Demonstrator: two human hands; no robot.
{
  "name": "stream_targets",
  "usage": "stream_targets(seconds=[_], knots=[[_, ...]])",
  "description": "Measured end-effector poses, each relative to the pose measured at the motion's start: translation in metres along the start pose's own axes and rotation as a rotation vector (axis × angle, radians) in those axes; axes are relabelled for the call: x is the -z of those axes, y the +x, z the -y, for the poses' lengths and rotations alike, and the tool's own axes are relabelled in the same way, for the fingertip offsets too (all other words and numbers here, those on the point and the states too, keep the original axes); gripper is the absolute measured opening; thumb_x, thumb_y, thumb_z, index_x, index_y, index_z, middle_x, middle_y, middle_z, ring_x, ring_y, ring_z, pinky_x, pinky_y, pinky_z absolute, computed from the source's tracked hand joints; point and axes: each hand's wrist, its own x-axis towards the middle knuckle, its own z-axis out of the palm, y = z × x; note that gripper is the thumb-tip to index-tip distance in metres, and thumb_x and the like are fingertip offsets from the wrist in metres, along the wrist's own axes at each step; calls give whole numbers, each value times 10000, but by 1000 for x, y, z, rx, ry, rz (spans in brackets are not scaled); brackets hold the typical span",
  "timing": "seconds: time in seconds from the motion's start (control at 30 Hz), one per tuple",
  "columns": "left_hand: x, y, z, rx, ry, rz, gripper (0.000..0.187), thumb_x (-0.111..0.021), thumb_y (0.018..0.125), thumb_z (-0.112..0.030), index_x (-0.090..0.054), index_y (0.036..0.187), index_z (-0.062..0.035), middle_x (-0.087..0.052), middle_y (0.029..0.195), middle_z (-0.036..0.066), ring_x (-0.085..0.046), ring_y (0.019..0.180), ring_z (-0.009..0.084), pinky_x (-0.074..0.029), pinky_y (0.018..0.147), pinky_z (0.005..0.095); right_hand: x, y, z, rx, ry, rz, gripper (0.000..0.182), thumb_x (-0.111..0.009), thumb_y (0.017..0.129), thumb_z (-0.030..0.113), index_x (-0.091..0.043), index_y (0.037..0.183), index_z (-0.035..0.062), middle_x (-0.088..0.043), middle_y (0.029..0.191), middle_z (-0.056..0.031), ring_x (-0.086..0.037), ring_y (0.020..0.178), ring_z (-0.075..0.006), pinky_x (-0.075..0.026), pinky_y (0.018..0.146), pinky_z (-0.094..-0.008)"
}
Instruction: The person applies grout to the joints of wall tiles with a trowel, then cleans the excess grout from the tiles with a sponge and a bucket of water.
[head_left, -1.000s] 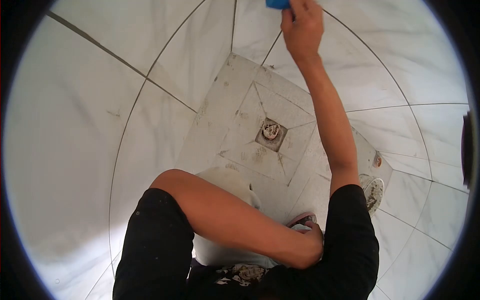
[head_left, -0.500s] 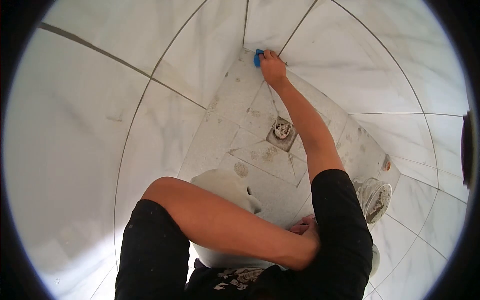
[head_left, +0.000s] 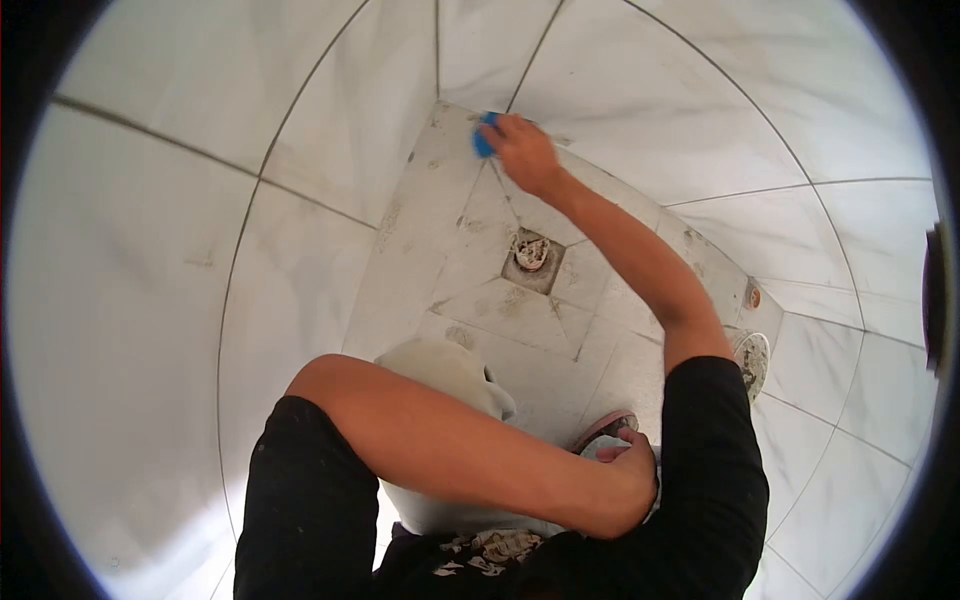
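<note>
Blue sponge (head_left: 484, 137) is located at the far end of the tiled floor (head_left: 400, 270), near the corner where two walls meet. We see the right hand (head_left: 525, 155) gripping it, fingers bent closely around its side; motion blur softens the fingertips, and the hand covers part of the sponge. We cannot confirm full contact with the tile beneath.

Floor tile extends from the sponge toward us to a square drain recess (head_left: 515, 278), where the contents of the opening are hard to identify. A strip of floor separates the sponge from the left wall (head_left: 300, 220); the far wall (head_left: 650, 110) bounds its other side closely.

We find the left hand (head_left: 632, 475) folded across the body beside the right sleeve (head_left: 710, 450), fingers partly curled and partly hidden; we cannot tell whether it holds anything. Below it, a shoe (head_left: 612, 424) is partly covered. The right sleeve overlaps a dirty bucket (head_left: 753, 365). A dark object (head_left: 935, 300) is cut off at the right edge.
</note>
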Motion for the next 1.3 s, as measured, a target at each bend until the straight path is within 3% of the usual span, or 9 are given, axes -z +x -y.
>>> stream_targets(seconds=[0.13,0.2,0.3,0.37,0.57,0.63,0.97,1.07,1.3], knots=[[-17,26,-3,-56,139,-4,275,-650,771,-260,-726,951,-66,-650,839,110,-561,689,277,-449,825,555,-25,23,-19,48,-114,-18,180,-597,825,106,-682,952,12,-585,1042,-104,-598,1014,-274,-500,896,-394],[-22,26,-12,293,-120,-136,298,-648,808,-329,-741,1022,-144,-680,848,67,-639,824,299,-422,890,560,-46,0,-44,19,-123,30,156,-601,825,111,-676,921,12,-583,1045,-115,-601,1029,-289,-499,914,-407],[7,-16,8,-128,121,122,244,-614,833,-250,-729,916,-52,-650,733,99,-580,666,269,-438,863,568,-26,-71,-66,-247,-197,238,152,-634,791,64,-666,932,16,-598,1109,-153,-602,1095,-318,-512,921,-435],[-1,-12,0,-46,40,46,239,-605,847,-245,-733,917,-56,-658,723,100,-606,692,266,-436,871,560,3,-90,-54,-462,-150,343,212,-647,771,46,-659,981,16,-603,1144,-166,-606,1105,-334,-519,919,-442],[-10,-6,-4,38,-52,-133,240,-601,866,-233,-748,966,-72,-693,781,110,-662,734,270,-438,876,553,32,-117,-13,-1085,623,-230,337,-611,846,72,-550,1174,20,-615,1165,-149,-637,944,-279,-546,782,-423],[-16,1,-6,29,-65,-141,245,-614,855,-236,-750,981,-77,-695,794,111,-660,728,277,-438,873,559,31,-117,-5,-1553,1604,-468,347,-494,941,156,-529,1256,18,-588,1210,-113,-585,1043,-262,-490,887,-449],[-22,4,-13,-5,-141,294,328,-701,812,-272,-742,1092,-105,-738,949,110,-690,810,311,-427,902,576,47,-157,8,-1370,2268,-1052,470,-610,921,354,-523,1249,28,-592,1219,-166,-579,1105,-327,-470,955,-526],[-27,12,-17,48,-159,228,328,-720,801,-246,-743,1103,-120,-738,957,113,-697,801,319,-444,882,580,43,-159,-4,-1499,1879,-748,503,-648,878,442,-564,1180,48,-642,1105,-134,-617,1031,-301,-476,930,-514],[-17,-8,-11,34,-120,126,303,-546,935,-235,-740,1107,-80,-738,1026,122,-696,861,312,-449,900,569,26,-170,-21,-1529,1722,-927,336,-625,896,331,-553,1123,95,-611,1052,-102,-614,918,-271,-537,713,-435]])
